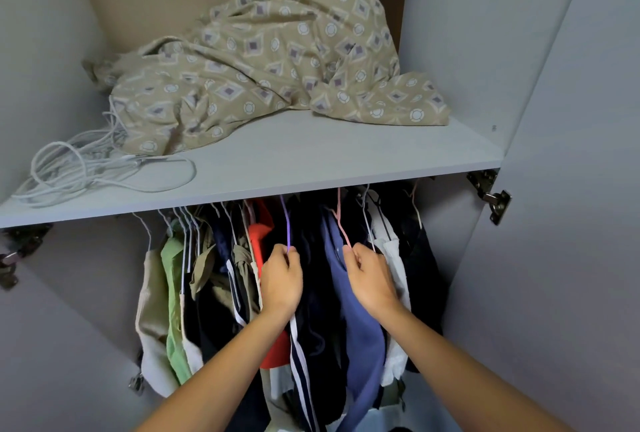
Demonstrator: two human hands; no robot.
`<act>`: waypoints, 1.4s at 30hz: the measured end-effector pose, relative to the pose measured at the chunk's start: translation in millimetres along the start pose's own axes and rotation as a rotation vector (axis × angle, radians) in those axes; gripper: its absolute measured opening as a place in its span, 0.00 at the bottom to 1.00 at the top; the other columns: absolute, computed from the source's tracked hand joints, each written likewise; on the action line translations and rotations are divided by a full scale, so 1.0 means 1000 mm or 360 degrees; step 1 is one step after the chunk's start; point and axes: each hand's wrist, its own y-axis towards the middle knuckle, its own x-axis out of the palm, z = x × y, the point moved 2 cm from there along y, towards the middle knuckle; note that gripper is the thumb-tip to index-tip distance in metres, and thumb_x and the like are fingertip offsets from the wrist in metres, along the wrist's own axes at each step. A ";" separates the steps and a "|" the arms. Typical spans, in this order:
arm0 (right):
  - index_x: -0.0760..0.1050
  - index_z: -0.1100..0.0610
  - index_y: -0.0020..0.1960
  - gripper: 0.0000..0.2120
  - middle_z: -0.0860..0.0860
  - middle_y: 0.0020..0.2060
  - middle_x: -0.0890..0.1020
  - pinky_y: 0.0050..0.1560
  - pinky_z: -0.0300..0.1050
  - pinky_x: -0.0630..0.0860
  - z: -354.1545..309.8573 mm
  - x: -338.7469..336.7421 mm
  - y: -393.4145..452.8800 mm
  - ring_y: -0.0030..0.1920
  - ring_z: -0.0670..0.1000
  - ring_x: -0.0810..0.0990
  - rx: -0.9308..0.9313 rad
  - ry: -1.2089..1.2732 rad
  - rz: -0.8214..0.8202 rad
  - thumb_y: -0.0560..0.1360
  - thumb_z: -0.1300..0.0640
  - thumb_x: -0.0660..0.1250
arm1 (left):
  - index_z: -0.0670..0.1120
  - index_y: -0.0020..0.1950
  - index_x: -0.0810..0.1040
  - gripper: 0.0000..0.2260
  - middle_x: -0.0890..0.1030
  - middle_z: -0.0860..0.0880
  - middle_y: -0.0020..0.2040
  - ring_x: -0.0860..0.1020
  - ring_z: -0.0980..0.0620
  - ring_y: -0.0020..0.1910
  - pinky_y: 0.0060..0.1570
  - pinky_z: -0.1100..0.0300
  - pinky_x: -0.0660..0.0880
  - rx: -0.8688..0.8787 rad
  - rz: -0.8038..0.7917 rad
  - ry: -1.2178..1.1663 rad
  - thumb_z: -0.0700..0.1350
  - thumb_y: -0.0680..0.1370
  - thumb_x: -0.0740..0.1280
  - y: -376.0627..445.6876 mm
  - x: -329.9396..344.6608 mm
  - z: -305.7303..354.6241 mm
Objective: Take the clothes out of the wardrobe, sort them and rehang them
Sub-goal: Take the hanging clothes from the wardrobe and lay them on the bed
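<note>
Lower centre of the frame: two bare forearms reach up into the open wardrobe. The left hand (281, 281) has its grip curled round the neck of a purple hanger (286, 223), and the right hand (371, 281) has its grip closed on a pink hanger (341, 227) that carries a blue garment (360, 327).

Between and around the hands, the hanging clothes (214, 279) fill the lower middle of the frame, packed shoulder to shoulder: a beige top and a green garment (173, 296) at left, a red one (259, 234) beside the left hand, dark items at centre, white ones at right. The rail itself is hidden behind the shelf (311, 161).

Likely risk: hooks crowded this closely may catch on neighbouring wire hangers, so lifting one could drag others off the rail. Garments may also slip from thin hangers if tilted, and the blue one, hanging loose, could snag on the dark clothes next to it.

Further back, upper centre, a patterned beige cloth (277, 57) lies heaped on the shelf, with a tangle of spare white hangers (86, 168) at left near the shelf's front edge. A hook raised high might, by this reading, knock that edge and jolt the tangle loose.
</note>
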 end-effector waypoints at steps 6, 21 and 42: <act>0.59 0.54 0.33 0.24 0.44 0.25 0.62 0.29 0.41 0.61 -0.039 -0.013 -0.051 0.27 0.44 0.61 -0.0001 0.0105 -0.0092 0.85 0.51 0.62 | 0.43 0.39 0.69 0.19 0.70 0.49 0.30 0.66 0.55 0.28 0.33 0.56 0.66 0.0032 -0.0162 -0.0073 0.50 0.88 0.59 -0.041 -0.049 0.018; 0.70 0.56 0.48 0.07 0.45 0.24 0.69 0.30 0.42 0.63 -0.067 0.015 -0.134 0.26 0.44 0.65 0.0100 0.0325 -0.0668 0.85 0.62 0.60 | 0.47 0.46 0.77 0.11 0.70 0.51 0.34 0.66 0.55 0.33 0.36 0.58 0.66 -0.0231 -0.0181 -0.0019 0.48 0.86 0.62 -0.145 -0.154 -0.010; 0.58 0.55 0.39 0.19 0.46 0.30 0.62 0.36 0.45 0.64 -0.174 0.069 -0.376 0.33 0.46 0.62 -0.0146 0.0654 -0.1194 0.86 0.58 0.61 | 0.51 0.39 0.68 0.17 0.67 0.56 0.32 0.65 0.57 0.33 0.37 0.52 0.68 -0.0498 0.0561 0.0240 0.55 0.86 0.61 -0.426 -0.320 -0.035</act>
